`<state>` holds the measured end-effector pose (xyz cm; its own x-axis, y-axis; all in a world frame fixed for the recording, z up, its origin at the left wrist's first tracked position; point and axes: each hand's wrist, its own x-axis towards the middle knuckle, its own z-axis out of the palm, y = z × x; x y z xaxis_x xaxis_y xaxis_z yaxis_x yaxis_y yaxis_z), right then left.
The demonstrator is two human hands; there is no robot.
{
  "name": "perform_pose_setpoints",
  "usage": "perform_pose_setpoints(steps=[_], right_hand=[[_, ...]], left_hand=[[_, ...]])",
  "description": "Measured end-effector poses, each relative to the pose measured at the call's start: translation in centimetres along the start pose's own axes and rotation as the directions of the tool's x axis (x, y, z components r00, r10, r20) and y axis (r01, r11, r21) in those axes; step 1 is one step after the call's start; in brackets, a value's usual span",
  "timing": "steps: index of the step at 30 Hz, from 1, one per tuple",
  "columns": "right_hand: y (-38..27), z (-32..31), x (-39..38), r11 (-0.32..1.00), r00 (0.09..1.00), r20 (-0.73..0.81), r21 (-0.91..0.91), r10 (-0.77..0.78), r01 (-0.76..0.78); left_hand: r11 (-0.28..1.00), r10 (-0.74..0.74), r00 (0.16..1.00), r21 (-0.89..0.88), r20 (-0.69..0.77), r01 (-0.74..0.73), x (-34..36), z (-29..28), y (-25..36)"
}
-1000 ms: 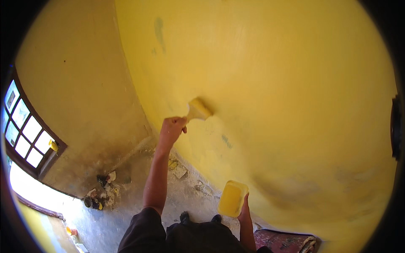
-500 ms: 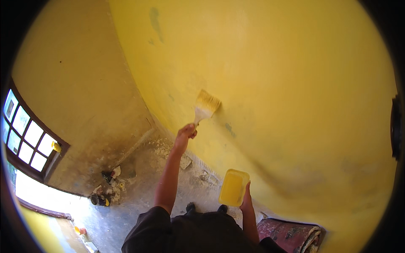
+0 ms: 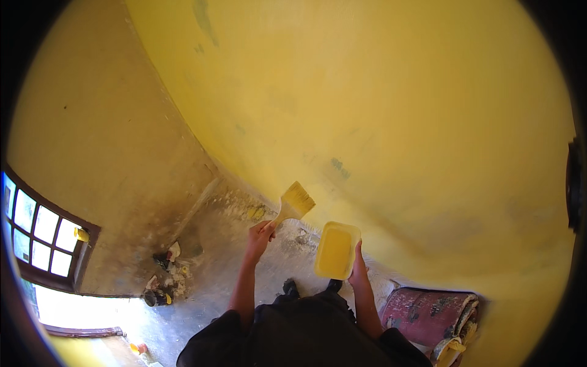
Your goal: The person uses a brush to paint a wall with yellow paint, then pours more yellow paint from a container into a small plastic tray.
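Note:
My left hand point(image 3: 260, 238) is closed round the handle of a wide flat paintbrush point(image 3: 296, 202). Its bristles are coated yellow and point up and to the right. They are apart from the yellow wall point(image 3: 391, 116), a little above and left of a rectangular plastic tub point(image 3: 337, 252) of yellow paint. My right hand point(image 3: 359, 269) grips the tub by its right side, the thumb along the rim and the other fingers mostly hidden. Grey patches show through the wall's yellow coat beyond the brush.
A rolled dark red mat point(image 3: 422, 315) lies at the wall's foot on the right, with a paint-smeared container point(image 3: 449, 350) beside it. Rubble and a dark pot point(image 3: 154, 298) lie on the floor to the left. A barred window point(image 3: 46, 238) is at far left.
My left hand has brought the brush down off the wall, nearer the tub. My right hand still holds the tub. The view has shifted, showing more of the floor and mat.

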<state>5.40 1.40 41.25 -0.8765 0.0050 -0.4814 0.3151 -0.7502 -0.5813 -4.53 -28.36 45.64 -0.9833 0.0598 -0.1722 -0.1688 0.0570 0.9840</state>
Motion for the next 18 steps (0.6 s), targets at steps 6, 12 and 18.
perform_pose_setpoints(steps=[6,12,18], right_hand=[[2.4,4.4,0.5,0.999,0.999,0.043,0.037,-0.023,0.021],[2.5,8.9,0.3,0.998,0.998,0.054,-0.058,0.019,-0.016],[3.7,9.3,2.3,0.980,0.991,0.055,-0.162,0.122,-0.112]], left_hand=[[0.967,0.082,0.996,0.238,0.028,-0.087,-4.0,-3.0,8.1],[0.931,0.185,0.983,0.324,-0.020,-0.169,-6.2,-3.8,9.5],[0.922,0.173,0.978,0.368,-0.121,-0.117,-8.5,-4.4,9.8]])
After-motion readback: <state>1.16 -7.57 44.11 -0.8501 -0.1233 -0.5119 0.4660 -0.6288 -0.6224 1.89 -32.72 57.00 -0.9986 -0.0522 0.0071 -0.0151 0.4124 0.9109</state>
